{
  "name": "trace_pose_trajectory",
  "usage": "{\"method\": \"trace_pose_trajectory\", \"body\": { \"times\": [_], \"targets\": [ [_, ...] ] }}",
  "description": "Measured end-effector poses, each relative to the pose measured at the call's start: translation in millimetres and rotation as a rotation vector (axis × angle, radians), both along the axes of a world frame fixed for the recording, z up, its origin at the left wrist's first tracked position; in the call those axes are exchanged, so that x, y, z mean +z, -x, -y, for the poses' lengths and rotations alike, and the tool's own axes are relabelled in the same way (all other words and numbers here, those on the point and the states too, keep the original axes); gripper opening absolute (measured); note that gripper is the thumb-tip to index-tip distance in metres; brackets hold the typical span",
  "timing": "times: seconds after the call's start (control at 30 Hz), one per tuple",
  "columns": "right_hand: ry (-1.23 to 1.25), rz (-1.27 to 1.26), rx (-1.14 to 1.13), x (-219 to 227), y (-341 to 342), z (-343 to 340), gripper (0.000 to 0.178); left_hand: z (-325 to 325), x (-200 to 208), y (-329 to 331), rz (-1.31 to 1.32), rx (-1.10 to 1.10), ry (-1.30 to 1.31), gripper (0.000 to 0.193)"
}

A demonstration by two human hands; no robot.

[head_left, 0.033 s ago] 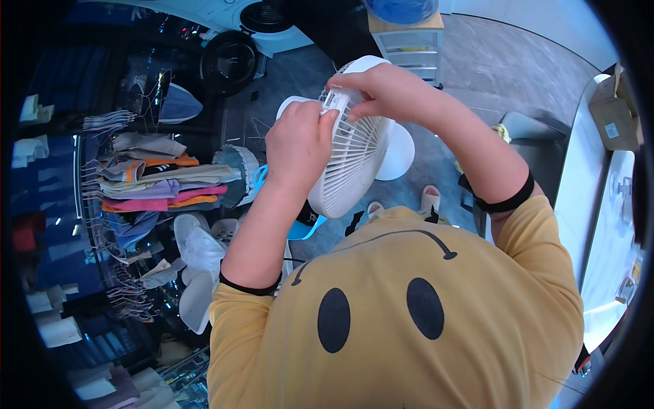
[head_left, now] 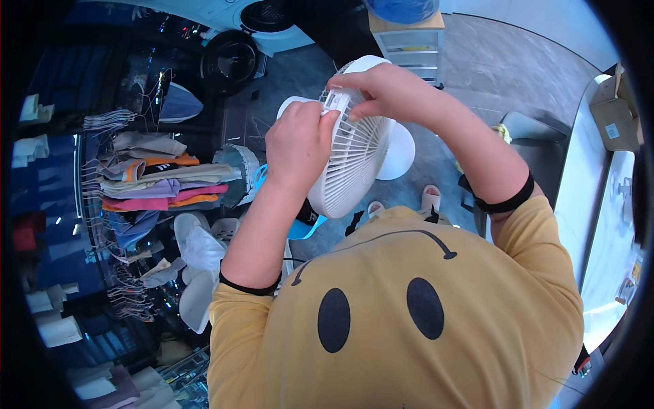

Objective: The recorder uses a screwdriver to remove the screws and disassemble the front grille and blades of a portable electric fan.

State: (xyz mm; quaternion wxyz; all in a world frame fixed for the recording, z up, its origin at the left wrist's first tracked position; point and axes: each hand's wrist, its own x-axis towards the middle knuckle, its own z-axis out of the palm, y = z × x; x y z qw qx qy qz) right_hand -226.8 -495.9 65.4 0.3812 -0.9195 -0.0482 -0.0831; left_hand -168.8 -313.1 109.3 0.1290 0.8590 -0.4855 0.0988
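In front of my body is a white electric fan [head_left: 349,163], its slatted round grille tilted and turned partly toward me. My left hand [head_left: 295,142] is closed on the upper left of the fan, thumb pressed by a small white block-like housing [head_left: 334,101] at the grille's top edge. Across that same housing curls my right hand [head_left: 385,92], its fingers gripping the top rim and its thumb against the slats. Beyond the grille shows a round white part [head_left: 397,153], likely the base. My fingertips on the far side are hidden.
Clothes on hangers [head_left: 160,191] fill the left side. A washing machine with a dark open door [head_left: 229,63] stands at the far left. Beyond the fan is a wood-topped cart [head_left: 409,41]. A grey chair [head_left: 535,129] and a white counter with a cardboard box [head_left: 615,119] are at right.
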Motion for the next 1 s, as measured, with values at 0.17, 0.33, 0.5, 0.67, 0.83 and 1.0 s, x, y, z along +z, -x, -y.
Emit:
{"method": "trace_pose_trajectory", "body": {
  "times": [0.17, 0.33, 0.5, 0.67, 0.83, 1.0],
  "targets": [
    [-0.093, 0.021, 0.002, -1, 2, -1, 0.051, -6, 8, -7, 0.010, -0.086, -0.022, 0.017],
    [-0.142, 0.012, 0.043, -5, 4, 3, 0.051, -5, 17, -20, -0.161, -0.195, -0.067, 0.020],
    [-0.117, 0.080, 0.040, -9, 4, 7, 0.050, 0, 8, -30, 0.117, -0.426, -0.060, 0.021],
    [-0.099, 0.006, -0.007, -10, 4, 11, 0.043, 1, -4, -30, 0.156, -0.408, 0.045, 0.020],
    [-0.124, 0.019, 0.003, -9, 5, 4, 0.043, -5, 6, -31, -0.150, -0.352, 0.067, 0.018],
    [-0.261, -0.038, -0.022, 2, 10, 1, 0.038, -7, 16, -13, -0.273, -0.154, -0.025, 0.031]
  ]
}}
